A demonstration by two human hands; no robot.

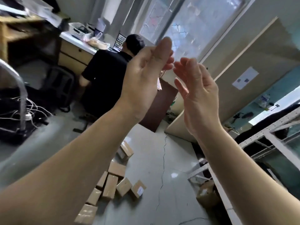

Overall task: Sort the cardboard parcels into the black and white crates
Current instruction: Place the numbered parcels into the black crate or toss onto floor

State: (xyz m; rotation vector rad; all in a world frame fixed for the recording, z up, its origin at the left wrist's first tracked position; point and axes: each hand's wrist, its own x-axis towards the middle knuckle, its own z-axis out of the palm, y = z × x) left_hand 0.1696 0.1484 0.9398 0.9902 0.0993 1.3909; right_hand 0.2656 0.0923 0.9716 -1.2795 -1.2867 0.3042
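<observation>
Cardboard parcels (112, 181): loose cluster on the floor, bottom centre, below and between the two forearms. Most lie flat, several touch side to side. One (138, 189) shows a white label on top. Another (125, 150) sits apart, further up the floor, partly behind the left forearm.
Left hand (144, 75): up in front of the camera, palm turned toward the right hand, holds nothing.
Left fingers (164, 47): roughly straight, close together, pointing up; tips blurred.
Right hand (199, 95): up at about the same height, palm facing the left hand, holds nothing.
Right fingers (186, 65): relaxed, slightly curved and spread, tips near the left fingertips. Cannot tell through the blur whether they touch.
Floor (170, 200): pale, glossy, with a thin crack running down it right of the parcels.
Person (107, 69): black shirt, seated with back to the camera at a bench (76, 41) by the far wall; laptop (119, 43) just beside the head.
Bench load: white basket (79, 30) and plastic bag (97, 41).
Rack (253, 138): white metal shelving at right; brown bundle (206, 195) on the floor at its near end.
Cables (27, 112): white tangle on the floor at left.
Window (194, 21): frosted, behind the hands.
</observation>
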